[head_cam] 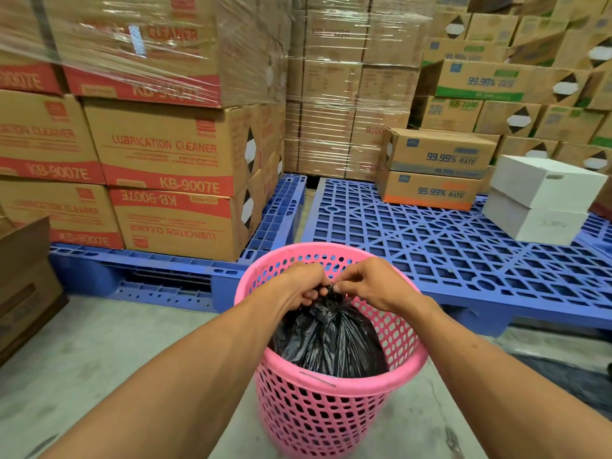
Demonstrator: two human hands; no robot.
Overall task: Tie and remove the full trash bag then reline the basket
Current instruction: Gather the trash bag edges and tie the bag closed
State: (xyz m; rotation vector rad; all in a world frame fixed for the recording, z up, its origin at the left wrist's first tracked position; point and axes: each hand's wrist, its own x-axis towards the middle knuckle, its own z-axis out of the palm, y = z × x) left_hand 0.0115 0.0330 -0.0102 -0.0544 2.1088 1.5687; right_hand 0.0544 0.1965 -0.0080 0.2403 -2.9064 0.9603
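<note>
A pink perforated plastic basket (331,409) stands on the concrete floor in front of me. Inside it sits a full black trash bag (331,339), its top gathered into a bunch above the rim. My left hand (299,284) grips the gathered neck from the left. My right hand (367,283) pinches the very top of the same bunch with thumb and fingertips. Both hands meet over the middle of the basket, and the tip of the bag is mostly hidden between them.
Blue plastic pallets (463,246) lie just behind the basket. Stacked cardboard boxes (165,154) wrapped in film rise at left and back. Two white boxes (539,200) sit at right. A dark sheet (569,376) lies on the floor at right. A brown carton (23,283) stands far left.
</note>
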